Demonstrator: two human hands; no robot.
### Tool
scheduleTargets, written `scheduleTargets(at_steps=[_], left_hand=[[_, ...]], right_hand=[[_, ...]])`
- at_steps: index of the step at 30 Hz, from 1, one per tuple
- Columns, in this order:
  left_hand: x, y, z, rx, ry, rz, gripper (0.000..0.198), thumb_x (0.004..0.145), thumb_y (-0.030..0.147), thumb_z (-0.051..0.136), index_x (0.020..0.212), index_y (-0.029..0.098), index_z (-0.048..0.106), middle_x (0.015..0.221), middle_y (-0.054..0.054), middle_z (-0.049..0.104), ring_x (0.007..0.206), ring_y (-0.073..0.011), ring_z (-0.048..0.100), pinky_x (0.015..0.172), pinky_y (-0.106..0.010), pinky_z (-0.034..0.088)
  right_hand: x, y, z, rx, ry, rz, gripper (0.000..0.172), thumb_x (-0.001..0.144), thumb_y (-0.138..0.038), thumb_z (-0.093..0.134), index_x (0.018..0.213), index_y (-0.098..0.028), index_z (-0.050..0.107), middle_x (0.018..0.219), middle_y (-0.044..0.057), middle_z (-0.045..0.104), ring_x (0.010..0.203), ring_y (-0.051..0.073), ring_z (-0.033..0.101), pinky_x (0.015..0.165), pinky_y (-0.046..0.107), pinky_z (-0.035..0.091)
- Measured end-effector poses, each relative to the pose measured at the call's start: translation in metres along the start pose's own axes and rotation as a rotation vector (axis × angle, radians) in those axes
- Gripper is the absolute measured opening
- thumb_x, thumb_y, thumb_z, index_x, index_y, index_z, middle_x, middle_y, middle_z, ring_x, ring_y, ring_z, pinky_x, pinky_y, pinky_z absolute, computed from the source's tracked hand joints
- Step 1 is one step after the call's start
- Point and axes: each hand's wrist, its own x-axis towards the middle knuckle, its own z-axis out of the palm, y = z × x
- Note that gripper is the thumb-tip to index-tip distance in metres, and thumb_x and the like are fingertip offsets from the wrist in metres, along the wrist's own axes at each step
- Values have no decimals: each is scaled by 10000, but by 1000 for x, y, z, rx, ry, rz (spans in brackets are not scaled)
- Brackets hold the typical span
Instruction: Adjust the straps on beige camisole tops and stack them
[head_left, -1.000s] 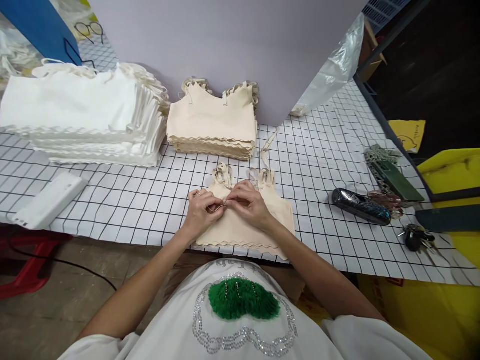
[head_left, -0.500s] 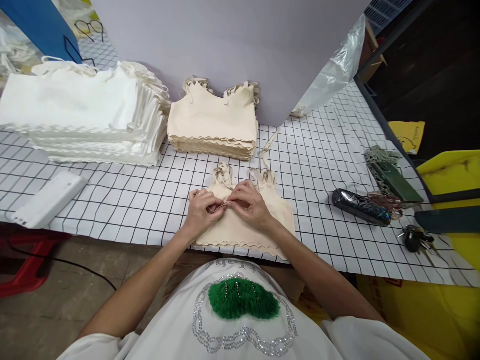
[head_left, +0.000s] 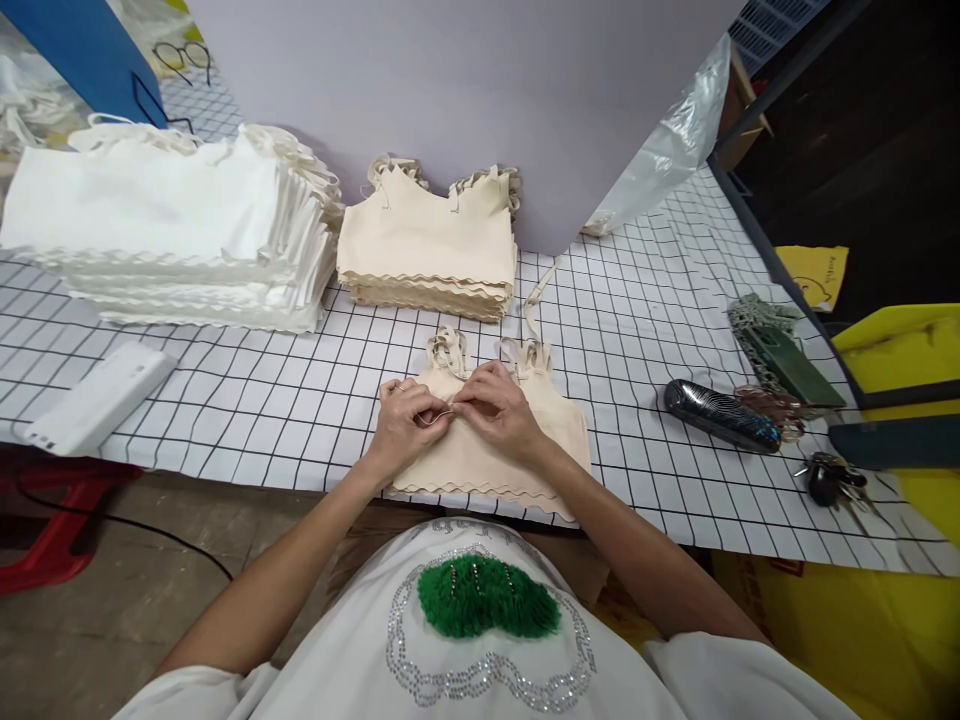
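A beige camisole top (head_left: 495,465) with a wavy hem lies flat before me at the table's front edge, its straps (head_left: 448,348) bunched at the far side. My left hand (head_left: 409,418) is closed over its left part, thumb and fingers pinching a thin beige cord (head_left: 436,415). Fingertips of my right hand (head_left: 499,405) are pinched together on the same cord, almost meeting the left fingertips. What lies right between the fingertips is too small to make out.
Behind the top stands a stack of beige tops (head_left: 427,240), with a taller white stack (head_left: 172,220) to its left. A white power bank-like block (head_left: 101,400) lies at left. On the right are a dark glossy case (head_left: 721,415), a green phone (head_left: 799,365) and keys (head_left: 832,480).
Both hands hold the same pinch over the top. The camera view has shifted very slightly; nothing else has visibly moved.
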Motion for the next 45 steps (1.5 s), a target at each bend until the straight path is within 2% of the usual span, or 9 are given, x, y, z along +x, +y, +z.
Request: scheduleTargets(at_steps=[10,19,26,31,33,37,41,43,45], left_hand=[[0,0,0,-41,14,4,100,840,254,705,743,227,710,639,39,617,692,-164,542,916,-410,348],[0,-1,1,-26,5,1,97,844,262,709,751,236,718,655,36,639,700,-166,549,929,-412,350],[0,0,-1,-35,-28,-10,161,874,311,696,732,235,704,666,26,667,725,-177,568,940,-420,346],[-1,-1,-2,-50,-21,17,158,877,308,702,738,233,704,673,26,675,736,-179,575,927,-420,337],[-1,-1,-2,-64,-20,14,144,873,305,706,747,238,711,674,26,680,735,-179,575,930,-424,334],[1,-1,-2,-89,-57,-11,157,886,334,690,763,243,722,690,17,691,739,-182,574,925,-431,327],[3,-1,-4,-116,-84,-19,163,894,343,677,777,239,722,716,17,695,729,-174,568,913,-428,331],[4,-2,-8,-128,-96,-18,171,893,336,672,762,232,710,732,14,702,733,-176,573,907,-424,339],[5,-2,-12,-136,-113,-23,183,885,335,676,741,224,693,738,10,709,748,-184,586,903,-424,344]], right_hand=[[0,-1,0,67,37,-24,110,917,-292,692,836,-228,730,776,53,669,893,237,513,782,411,483],[0,3,0,-14,8,-47,107,920,-236,655,829,-240,713,783,46,670,900,241,522,825,436,479],[5,-2,-7,-130,-118,-138,157,941,-180,567,846,-220,686,799,55,660,943,252,511,929,493,423],[10,-5,-20,-269,-266,-202,209,954,-139,516,798,-202,640,810,52,626,959,250,505,1073,609,283],[12,-6,-24,-284,-317,-192,212,949,-129,515,783,-202,626,804,47,615,956,248,502,1075,614,269],[19,-10,-27,-313,-394,-190,225,931,-105,509,746,-189,605,764,40,597,887,227,490,1011,568,319],[35,-12,-32,-286,-492,-218,271,885,-57,535,648,-184,566,627,4,544,761,192,473,976,564,331],[47,-9,-37,-227,-522,-195,270,884,-88,584,635,-192,570,588,-21,522,711,173,475,991,572,328],[61,-4,-44,-200,-512,-161,252,913,-210,637,664,-206,601,601,-24,527,704,172,482,981,544,352]])
